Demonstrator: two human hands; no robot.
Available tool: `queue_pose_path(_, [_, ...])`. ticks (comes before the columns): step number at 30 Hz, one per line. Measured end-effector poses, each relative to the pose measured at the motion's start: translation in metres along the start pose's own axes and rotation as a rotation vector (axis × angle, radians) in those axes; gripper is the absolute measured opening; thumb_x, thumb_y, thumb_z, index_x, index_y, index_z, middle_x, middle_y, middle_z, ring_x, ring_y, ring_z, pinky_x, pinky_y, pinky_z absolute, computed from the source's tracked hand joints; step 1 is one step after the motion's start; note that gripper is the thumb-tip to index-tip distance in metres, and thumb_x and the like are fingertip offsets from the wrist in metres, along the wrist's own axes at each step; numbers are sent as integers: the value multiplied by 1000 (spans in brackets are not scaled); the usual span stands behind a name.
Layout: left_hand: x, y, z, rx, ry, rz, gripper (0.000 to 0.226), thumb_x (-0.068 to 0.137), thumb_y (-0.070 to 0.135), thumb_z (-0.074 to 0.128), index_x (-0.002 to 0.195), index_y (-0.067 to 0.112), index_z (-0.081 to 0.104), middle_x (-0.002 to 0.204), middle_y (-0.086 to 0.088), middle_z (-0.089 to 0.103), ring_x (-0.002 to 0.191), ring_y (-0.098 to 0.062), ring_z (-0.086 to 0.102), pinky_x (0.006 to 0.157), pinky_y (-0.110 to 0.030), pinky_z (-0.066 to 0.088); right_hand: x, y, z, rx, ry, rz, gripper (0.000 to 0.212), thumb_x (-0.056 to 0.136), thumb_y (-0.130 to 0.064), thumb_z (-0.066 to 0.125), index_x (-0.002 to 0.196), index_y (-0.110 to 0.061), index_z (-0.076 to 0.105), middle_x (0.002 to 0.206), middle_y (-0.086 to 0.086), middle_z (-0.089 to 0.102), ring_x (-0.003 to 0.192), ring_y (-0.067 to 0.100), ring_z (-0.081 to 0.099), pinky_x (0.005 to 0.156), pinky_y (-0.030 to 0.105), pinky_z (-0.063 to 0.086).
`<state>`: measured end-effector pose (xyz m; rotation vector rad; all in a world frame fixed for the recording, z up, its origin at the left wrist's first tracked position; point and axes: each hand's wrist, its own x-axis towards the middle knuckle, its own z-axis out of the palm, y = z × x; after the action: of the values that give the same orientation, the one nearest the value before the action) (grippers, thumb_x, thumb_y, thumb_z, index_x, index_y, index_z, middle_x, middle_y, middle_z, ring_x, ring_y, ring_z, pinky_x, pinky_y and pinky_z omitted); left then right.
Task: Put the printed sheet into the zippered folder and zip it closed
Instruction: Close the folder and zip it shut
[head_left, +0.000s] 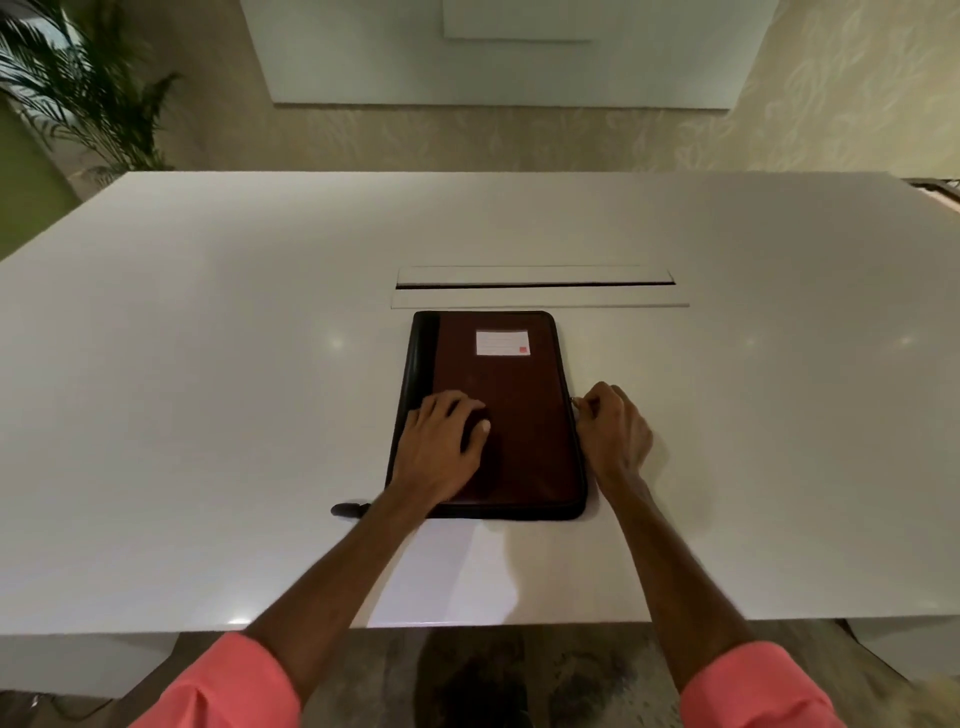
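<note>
Leftmost, a potted palm (67, 88) stands off the far corner of the white table (208, 364), well apart from the work. Nearer the front edge a small dark tab (349, 510) pokes out beside the folder's near left corner; it may be a strap or a zip tail, too small to tell. Next comes the left hand (441, 447), laid palm down with its fingers spread on the near half of the zippered folder (498, 384), gripping nothing; it looks placed there as a weight, so the cover stays flat and the case does not slide while the zip is worked. The folder itself lies closed on the table, its long side running away from the person, a white label (503, 343) near its far end, just short of the cable slot (535, 286) set in the tabletop. No printed sheet shows anywhere on the table, so it is most likely already inside, though the shut cover hides that. Along the folder's right edge the right hand (613, 431) is curled in a pinch on a small metal zipper pull (573, 401), about halfway up that side. Judging from that, the zipping is part done, with the rest of the edge to go. Coral sleeves (753, 686) show at the bottom
</note>
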<state>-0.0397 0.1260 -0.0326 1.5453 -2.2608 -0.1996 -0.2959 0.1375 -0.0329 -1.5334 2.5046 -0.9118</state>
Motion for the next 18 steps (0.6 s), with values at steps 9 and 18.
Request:
queue_pose_path(9, [81,-2,-8,24,-13,-115,54,116,40,40,165,17,44,181,-7,25,172,-26,8,140,-51,12,21,2,7,-1,-8,-48,19,99,-29,69,83,-19,63,87,-7,65,67,18,60,56,27,34])
queue_pose_path(18, [116,-34,3,23,-146,-208,71,118,49,27,177,16,7,185,-11,-1,173,-26,-4,141,-47,2,41,-2,18,-24,36,-52,21,99,-29,70,81,-21,62,84,-8,63,64,18,60,52,23,28])
